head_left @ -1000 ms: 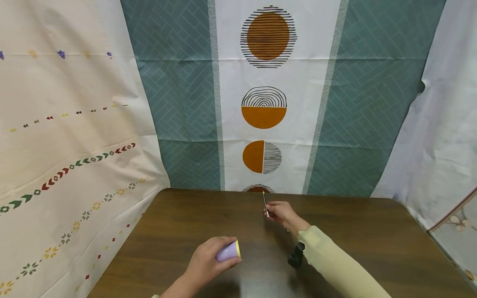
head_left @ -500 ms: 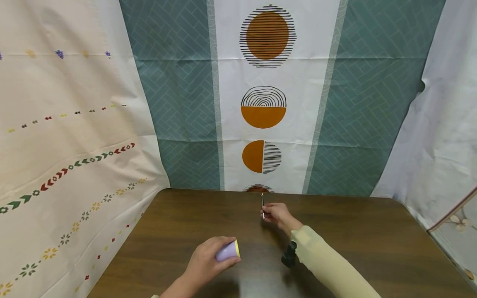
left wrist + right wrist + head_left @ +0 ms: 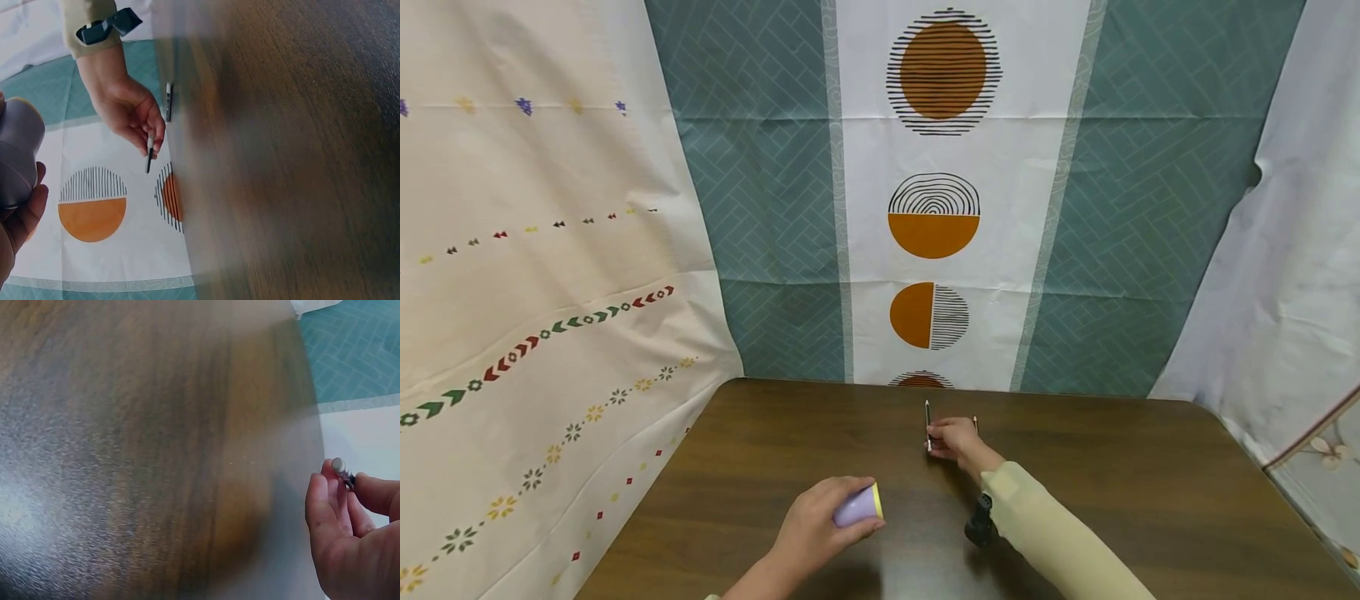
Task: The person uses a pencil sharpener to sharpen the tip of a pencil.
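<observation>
My left hand [image 3: 820,521] grips a lilac cup [image 3: 854,507] with a yellow rim, held on its side with the rim facing right. In the left wrist view the cup [image 3: 19,153] fills the left edge, thumb and fingers around it. Farther forward, my right hand [image 3: 955,442] pinches a thin dark pencil [image 3: 928,425] with pale ends between thumb and fingertips. Its pale round end [image 3: 339,465] shows in the right wrist view. A second dark pencil [image 3: 169,102] lies on the table beyond the right hand, mostly hidden behind that hand in the head view.
The brown wooden table [image 3: 760,442] has its far edge against a patterned curtain [image 3: 775,250]. Light cloths hang at the left and right sides. A black wrist camera [image 3: 980,521] is strapped at the right sleeve.
My right hand has come slightly left and nearer with the pencil, which now points more straight ahead. The tip of the second pencil has come into view behind it. The left hand stays put.
</observation>
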`<state>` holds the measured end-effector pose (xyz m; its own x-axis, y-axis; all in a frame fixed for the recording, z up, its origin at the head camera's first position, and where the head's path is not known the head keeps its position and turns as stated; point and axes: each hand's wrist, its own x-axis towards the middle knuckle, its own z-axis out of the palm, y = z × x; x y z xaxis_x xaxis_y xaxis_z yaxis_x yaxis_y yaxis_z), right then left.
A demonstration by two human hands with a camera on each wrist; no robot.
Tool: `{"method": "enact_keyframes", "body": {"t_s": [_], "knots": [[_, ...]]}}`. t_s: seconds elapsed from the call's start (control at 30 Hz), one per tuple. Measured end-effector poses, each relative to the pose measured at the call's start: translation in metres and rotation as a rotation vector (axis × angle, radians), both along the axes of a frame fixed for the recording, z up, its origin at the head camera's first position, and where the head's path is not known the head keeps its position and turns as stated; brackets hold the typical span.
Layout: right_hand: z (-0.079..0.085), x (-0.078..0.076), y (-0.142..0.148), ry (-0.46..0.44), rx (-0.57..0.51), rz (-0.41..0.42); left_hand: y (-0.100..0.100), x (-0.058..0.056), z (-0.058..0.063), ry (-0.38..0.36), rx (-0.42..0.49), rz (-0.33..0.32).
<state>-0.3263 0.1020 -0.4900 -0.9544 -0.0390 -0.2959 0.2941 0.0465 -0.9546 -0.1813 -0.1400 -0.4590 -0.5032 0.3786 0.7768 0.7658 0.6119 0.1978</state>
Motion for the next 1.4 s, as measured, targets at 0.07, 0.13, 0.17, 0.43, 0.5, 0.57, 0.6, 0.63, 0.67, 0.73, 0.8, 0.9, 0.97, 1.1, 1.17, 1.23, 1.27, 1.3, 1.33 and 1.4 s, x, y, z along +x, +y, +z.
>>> {"method": "enact_keyframes", "body": {"t_s": [0.07,0.13,0.17,0.43,0.5,0.57,0.6,0.63,0.67,0.73,0.8,0.9,0.97,1.1,1.17,1.23,1.27,1.3,1.33,1.4], "knots": [[-0.002,0.001,-0.001,-0.001,0.01,0.008,0.0,0.0,-0.001,-0.004,-0.001,0.003],[-0.005,0.002,-0.001,-0.005,0.026,0.006,0.0,-0.001,-0.002,-0.003,-0.002,0.005],[-0.005,0.003,-0.002,-0.006,0.037,0.007,0.0,-0.001,-0.002,-0.001,-0.003,0.007],[-0.007,0.003,-0.004,-0.015,0.096,-0.025,-0.001,-0.001,-0.001,-0.008,-0.004,0.011],[-0.007,0.003,-0.004,-0.017,0.108,-0.027,-0.001,-0.001,-0.001,-0.012,-0.004,0.01],[-0.007,0.002,-0.004,-0.018,0.119,-0.031,-0.001,-0.001,-0.001,-0.011,-0.003,0.008],[-0.008,0.001,-0.004,-0.02,0.124,-0.033,-0.001,-0.002,-0.001,-0.007,-0.004,0.007],[-0.008,0.001,-0.004,-0.019,0.131,-0.032,0.0,-0.002,-0.001,-0.003,-0.003,0.005],[-0.008,0.001,-0.004,-0.016,0.137,-0.032,0.0,-0.002,-0.001,0.002,-0.001,0.003],[-0.009,0.0,-0.005,-0.012,0.142,-0.034,0.0,-0.002,-0.001,0.01,0.002,-0.001],[-0.009,0.0,-0.005,-0.001,0.146,-0.032,0.0,-0.001,-0.001,0.016,0.005,-0.005],[-0.01,0.0,-0.005,0.015,0.159,-0.029,-0.001,-0.001,-0.001,0.014,0.008,-0.007],[-0.011,0.0,-0.005,0.024,0.165,-0.026,-0.001,-0.001,-0.001,0.011,0.01,-0.008],[-0.011,0.0,-0.006,0.025,0.181,-0.022,-0.001,-0.002,-0.002,0.016,0.011,-0.012],[-0.011,0.0,-0.006,0.018,0.19,-0.022,-0.001,-0.002,-0.002,0.021,0.01,-0.01],[-0.011,-0.001,-0.006,0.013,0.197,-0.022,-0.002,-0.002,-0.003,0.021,0.007,-0.006],[-0.011,-0.001,-0.006,0.008,0.197,-0.024,-0.002,-0.002,-0.003,0.022,0.005,-0.005],[-0.011,-0.001,-0.006,0.007,0.2,-0.025,-0.002,-0.002,-0.003,0.02,0.004,-0.003],[-0.011,-0.001,-0.006,0.003,0.2,-0.027,-0.002,-0.001,-0.003,0.016,0.003,-0.002],[-0.011,0.0,-0.006,0.002,0.205,-0.027,-0.002,-0.001,-0.004,0.011,0.002,-0.001]]}}
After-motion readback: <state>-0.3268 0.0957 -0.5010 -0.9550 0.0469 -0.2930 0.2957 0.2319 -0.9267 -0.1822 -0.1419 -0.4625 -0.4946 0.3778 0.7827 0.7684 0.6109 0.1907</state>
